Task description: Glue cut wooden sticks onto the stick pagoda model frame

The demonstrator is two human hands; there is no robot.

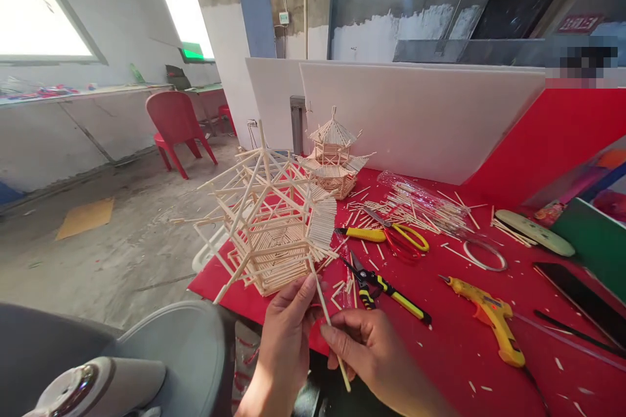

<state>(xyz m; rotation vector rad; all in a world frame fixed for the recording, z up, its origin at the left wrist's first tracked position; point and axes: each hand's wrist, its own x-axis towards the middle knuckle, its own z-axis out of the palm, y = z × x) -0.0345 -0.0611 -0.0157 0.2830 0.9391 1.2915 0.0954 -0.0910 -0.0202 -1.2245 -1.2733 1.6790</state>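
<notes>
A thin wooden stick point(323, 303) slants down from the near corner of an unfinished wooden-stick pavilion model point(278, 244). My right hand point(364, 342) is closed, pinching the stick's lower part between thumb and fingers. My left hand point(289, 319) is closed too, its thumb against the stick's upper part just below the model. Whether those left fingers also touch the model is hidden. The pavilion has an open roof frame, a floor of laid sticks and a section of eave covered on its right. Behind it stands a second pavilion model point(334, 159) with covered roofs.
On the red table point(391, 378) lie pruning shears point(369, 280), a yellow utility knife point(364, 234), scissors point(403, 234), a yellow glue gun point(489, 316), a phone point(581, 300) and loose sticks point(415, 205). A grey stool point(180, 352) holding a white cup point(102, 388) stands left.
</notes>
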